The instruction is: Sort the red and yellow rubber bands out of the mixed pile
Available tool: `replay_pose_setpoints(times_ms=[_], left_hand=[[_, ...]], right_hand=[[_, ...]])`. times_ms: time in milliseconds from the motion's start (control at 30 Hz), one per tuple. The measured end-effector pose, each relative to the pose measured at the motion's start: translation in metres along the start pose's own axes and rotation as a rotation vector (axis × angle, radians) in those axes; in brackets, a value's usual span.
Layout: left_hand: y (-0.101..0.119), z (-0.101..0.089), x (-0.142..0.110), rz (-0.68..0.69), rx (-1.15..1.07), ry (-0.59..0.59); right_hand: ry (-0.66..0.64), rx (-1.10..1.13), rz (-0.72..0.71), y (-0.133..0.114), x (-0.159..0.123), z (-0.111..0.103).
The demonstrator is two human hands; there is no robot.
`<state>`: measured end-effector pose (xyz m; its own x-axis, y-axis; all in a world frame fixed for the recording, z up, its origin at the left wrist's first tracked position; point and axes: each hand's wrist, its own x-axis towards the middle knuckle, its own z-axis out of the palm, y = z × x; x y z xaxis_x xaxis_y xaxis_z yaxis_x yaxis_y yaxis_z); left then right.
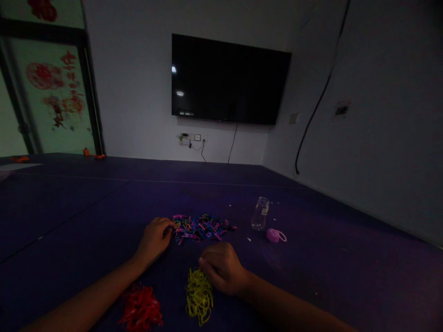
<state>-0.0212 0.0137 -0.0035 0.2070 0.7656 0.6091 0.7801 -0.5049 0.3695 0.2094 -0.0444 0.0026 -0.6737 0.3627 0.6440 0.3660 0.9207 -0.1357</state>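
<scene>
A mixed heap of small rubber bands [202, 228], blue, pink, purple and a few yellow, lies spread on the dark purple surface. At its left edge, my left hand [157, 236] has curled fingers touching the bands; what they pinch is hidden. My right hand [223, 268] is closed, its fingertips at the upper edge of a yellow rubber band pile [200, 296]. Whatever sits between those fingers is too small to make out. Below my left forearm is a pile of red rubber bands [141, 308].
Right of the mixed heap stands a clear bottle [259, 214] without its cap. Beside it lies a pink cap with a loop [273, 235]. Small white scraps [249, 239] dot the surface. A television [230, 80] hangs on the far wall, and a black cable [316, 108] runs down the right wall.
</scene>
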Motion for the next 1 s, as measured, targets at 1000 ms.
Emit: replay_pose_setpoints(times_ms=[1000], left_hand=[[-0.0001, 0.0063, -0.0024, 0.053, 0.02, -0.103]], right_hand=[[-0.073, -0.143, 0.005, 0.001, 0.0012, 0.0018]])
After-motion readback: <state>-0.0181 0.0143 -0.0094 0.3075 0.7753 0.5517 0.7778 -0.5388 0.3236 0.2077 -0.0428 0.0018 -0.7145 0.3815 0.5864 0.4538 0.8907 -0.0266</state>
